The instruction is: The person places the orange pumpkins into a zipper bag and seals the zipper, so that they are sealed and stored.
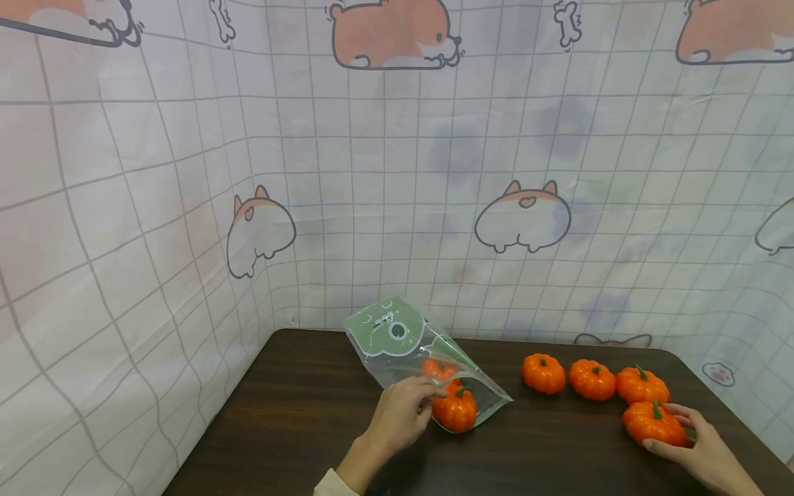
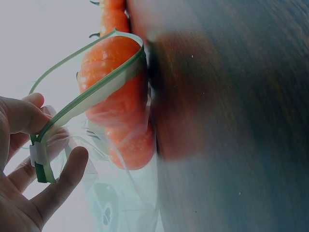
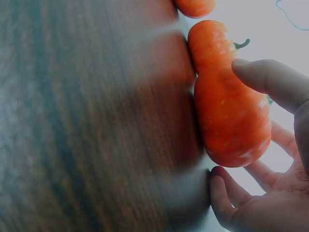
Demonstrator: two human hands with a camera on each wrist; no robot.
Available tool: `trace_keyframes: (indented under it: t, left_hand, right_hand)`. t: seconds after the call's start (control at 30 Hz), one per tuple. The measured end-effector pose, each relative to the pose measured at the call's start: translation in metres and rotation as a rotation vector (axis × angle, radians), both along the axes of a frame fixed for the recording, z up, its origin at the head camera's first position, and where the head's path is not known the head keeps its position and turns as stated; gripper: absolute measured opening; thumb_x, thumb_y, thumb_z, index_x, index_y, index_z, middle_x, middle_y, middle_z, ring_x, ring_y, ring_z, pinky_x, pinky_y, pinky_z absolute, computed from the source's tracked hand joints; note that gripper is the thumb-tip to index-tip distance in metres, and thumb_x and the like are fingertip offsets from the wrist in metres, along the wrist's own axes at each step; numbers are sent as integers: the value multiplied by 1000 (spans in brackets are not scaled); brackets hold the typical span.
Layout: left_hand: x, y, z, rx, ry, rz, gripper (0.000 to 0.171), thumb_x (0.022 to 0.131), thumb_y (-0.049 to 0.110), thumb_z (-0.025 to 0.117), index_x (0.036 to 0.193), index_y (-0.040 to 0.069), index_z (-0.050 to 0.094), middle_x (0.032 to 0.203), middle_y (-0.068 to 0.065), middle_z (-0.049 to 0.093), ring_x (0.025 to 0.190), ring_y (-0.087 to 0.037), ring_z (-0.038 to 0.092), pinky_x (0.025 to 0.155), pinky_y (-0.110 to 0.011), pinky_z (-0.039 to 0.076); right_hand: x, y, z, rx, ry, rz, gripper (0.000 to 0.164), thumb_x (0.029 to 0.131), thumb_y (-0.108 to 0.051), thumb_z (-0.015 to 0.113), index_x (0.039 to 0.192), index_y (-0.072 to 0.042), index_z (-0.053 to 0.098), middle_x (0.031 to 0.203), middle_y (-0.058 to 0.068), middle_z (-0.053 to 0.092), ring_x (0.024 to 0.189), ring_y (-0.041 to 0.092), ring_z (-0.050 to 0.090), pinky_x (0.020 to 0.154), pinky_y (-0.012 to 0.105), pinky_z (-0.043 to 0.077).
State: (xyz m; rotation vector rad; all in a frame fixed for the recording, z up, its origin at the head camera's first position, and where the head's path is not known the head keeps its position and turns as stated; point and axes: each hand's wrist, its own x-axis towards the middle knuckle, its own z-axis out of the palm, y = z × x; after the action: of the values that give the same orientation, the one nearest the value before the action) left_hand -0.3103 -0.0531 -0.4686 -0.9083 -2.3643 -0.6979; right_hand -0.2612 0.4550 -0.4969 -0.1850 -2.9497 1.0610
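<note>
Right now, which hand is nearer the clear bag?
Left. The left hand pinches the clear bag; the right hand is well to its right, at a pumpkin.

– Item one?
– Dark-brown, wood-grained table [image 1: 279, 427].
– Item two?
– White, grey-gridded hanging sheet [image 1: 384, 241], printed with orange-and-white cartoon dogs [image 1: 391, 34] and bones [image 1: 567, 25]; beyond the table's far, left and right edges.

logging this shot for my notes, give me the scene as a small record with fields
left hand: pinches the rim of the clear bag
right hand: fingers and thumb around the nearest loose pumpkin
bag: on the dark table, mouth open
in bag: front pumpkin, rear pumpkin
other loose pumpkins: three, farther back
backdrop: pale gridded sheet with cartoon animals
</note>
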Motion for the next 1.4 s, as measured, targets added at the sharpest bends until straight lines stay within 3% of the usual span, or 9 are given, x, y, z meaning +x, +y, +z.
trace_keyframes:
  t: [0.37,0.83,1.1,1.4]
  left_hand:
    - [0,0,1,-3,6,6,28,83,1,72,100,21,81,109,9,77,95,-7,70,73,-22,54]
    - [0,-1,0,3,-3,-4,28,84,1,72,101,21,82,109,10,77,92,-7,69,70,-19,50]
    - [0,-1,0,4,3,-1,27,84,2,73,100,21,81,108,10,77,95,-8,70,74,-23,54]
    - [0,-1,0,5,6,-3,27,83,2,73,100,21,81,108,10,77,94,-7,69,73,-23,54]
  right_hand:
    - [0,2,-3,3,34,7,97,95,-46,68,150,15,16,147,45,24,126,62,34,89,70,43]
    - [3,0,-1,3,-6,-18,99,95,-51,67,150,14,17,148,44,23,127,61,36,89,68,45]
    - [5,-5,6,6,-13,-23,99,95,-52,66,151,13,17,148,45,24,127,60,36,88,66,46]
    - [5,-23,21,-28,67,7,95,95,-46,69,150,13,19,150,43,25,128,66,39,86,56,56]
